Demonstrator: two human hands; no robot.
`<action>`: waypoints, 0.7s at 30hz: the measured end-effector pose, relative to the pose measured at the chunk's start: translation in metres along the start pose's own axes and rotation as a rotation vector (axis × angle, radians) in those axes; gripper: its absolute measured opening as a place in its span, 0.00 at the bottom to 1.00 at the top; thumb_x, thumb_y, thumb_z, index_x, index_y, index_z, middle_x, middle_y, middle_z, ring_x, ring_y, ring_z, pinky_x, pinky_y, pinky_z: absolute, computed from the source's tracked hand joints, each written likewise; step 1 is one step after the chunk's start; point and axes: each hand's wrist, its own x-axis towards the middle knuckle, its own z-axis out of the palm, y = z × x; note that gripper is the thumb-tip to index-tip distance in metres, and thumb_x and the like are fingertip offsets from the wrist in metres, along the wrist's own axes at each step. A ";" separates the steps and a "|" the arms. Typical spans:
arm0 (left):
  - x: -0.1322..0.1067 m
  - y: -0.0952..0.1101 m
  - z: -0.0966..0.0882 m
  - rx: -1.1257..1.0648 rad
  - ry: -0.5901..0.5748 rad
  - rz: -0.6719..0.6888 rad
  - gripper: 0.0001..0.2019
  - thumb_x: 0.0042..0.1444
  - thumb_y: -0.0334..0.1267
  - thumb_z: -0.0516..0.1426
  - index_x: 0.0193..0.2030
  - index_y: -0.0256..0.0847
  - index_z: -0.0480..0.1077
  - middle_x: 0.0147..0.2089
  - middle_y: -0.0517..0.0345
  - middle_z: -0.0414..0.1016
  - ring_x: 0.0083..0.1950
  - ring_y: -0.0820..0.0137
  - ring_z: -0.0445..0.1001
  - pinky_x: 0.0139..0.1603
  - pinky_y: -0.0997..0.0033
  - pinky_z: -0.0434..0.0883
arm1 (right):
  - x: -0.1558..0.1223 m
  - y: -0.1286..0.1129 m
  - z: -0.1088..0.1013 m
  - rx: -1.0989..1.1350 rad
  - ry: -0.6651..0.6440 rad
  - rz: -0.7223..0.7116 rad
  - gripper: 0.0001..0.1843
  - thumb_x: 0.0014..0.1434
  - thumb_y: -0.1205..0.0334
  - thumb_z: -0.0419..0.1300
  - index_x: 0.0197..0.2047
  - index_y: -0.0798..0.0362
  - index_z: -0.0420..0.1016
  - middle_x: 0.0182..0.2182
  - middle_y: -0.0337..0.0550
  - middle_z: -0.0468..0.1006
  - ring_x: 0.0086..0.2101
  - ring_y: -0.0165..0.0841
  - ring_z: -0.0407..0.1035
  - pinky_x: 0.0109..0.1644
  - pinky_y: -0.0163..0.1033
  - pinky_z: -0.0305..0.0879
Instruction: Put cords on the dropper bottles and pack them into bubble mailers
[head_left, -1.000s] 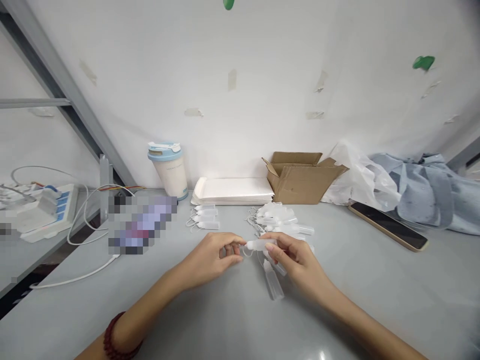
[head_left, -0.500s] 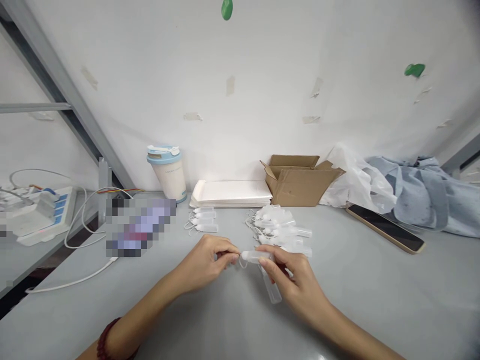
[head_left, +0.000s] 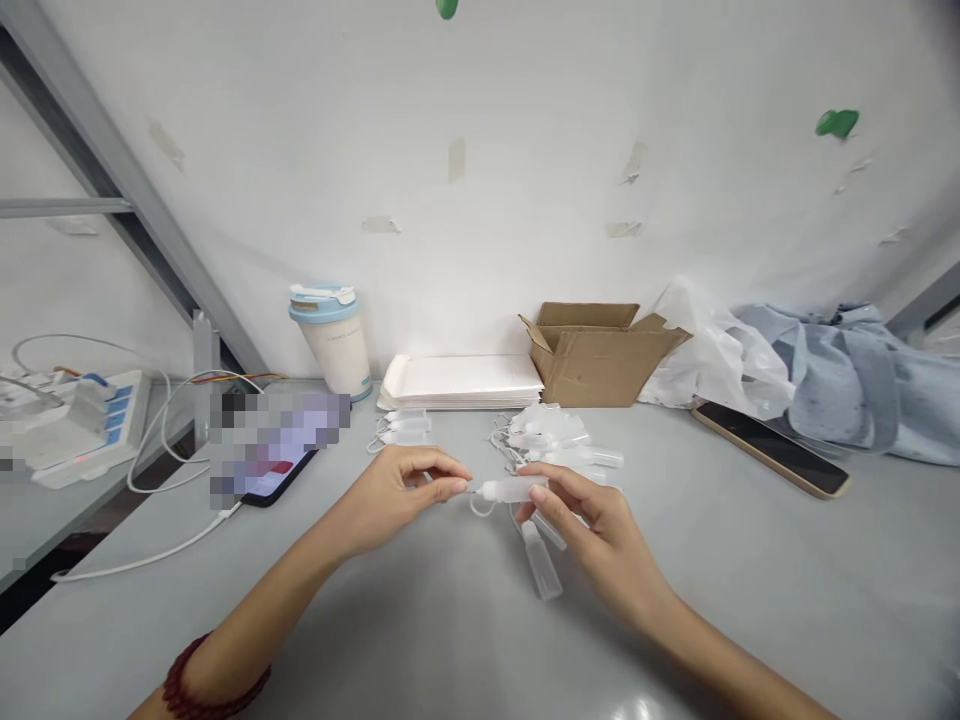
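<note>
Head view | right fingers (head_left: pixel 556 511) hold one bottle (head_left: pixel 511 490), centre | left fingers (head_left: pixel 442 490) narrow beside its nozzle (head_left: pixel 490 491), grip unclear to me | I judge aligned bottles (head_left: pixel 407 438), centre-left, done; heaped bottles (head_left: pixel 551 438), centre-right, remaining

Knobbly dark red bracelet (head_left: pixel 178 690)

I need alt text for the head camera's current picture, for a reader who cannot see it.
A person's right hand holds a small translucent bottle sideways over a gray table, the left hand near its tip. Beyond lie a loose pile of similar bottles and a smaller group; farther back are a lidded cup, a white stack and an open cardboard box.
</note>
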 end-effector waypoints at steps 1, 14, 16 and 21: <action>0.000 0.000 0.001 0.004 -0.022 0.007 0.10 0.55 0.42 0.56 0.34 0.41 0.76 0.34 0.58 0.77 0.35 0.70 0.71 0.35 0.74 0.67 | 0.000 0.000 0.001 0.018 0.000 0.023 0.20 0.61 0.48 0.50 0.48 0.49 0.73 0.27 0.40 0.78 0.29 0.34 0.67 0.31 0.37 0.60; -0.001 0.000 0.006 -0.128 -0.171 -0.108 0.09 0.54 0.42 0.56 0.32 0.38 0.73 0.29 0.61 0.73 0.30 0.74 0.69 0.32 0.76 0.66 | 0.003 0.002 0.005 0.084 0.054 0.058 0.17 0.60 0.48 0.52 0.41 0.52 0.73 0.26 0.40 0.75 0.29 0.33 0.66 0.30 0.36 0.59; -0.002 0.002 0.006 -0.133 -0.180 -0.120 0.10 0.55 0.42 0.55 0.30 0.38 0.71 0.28 0.61 0.72 0.29 0.74 0.68 0.31 0.76 0.65 | 0.004 0.002 0.004 0.065 0.027 0.060 0.17 0.60 0.49 0.51 0.38 0.52 0.73 0.26 0.40 0.74 0.30 0.33 0.66 0.32 0.36 0.59; -0.003 0.002 0.004 -0.176 -0.197 -0.135 0.13 0.58 0.45 0.52 0.28 0.38 0.66 0.26 0.62 0.69 0.28 0.75 0.67 0.30 0.76 0.65 | 0.007 0.003 0.000 -0.040 0.026 0.041 0.14 0.58 0.50 0.55 0.38 0.52 0.71 0.27 0.38 0.70 0.27 0.30 0.64 0.30 0.35 0.60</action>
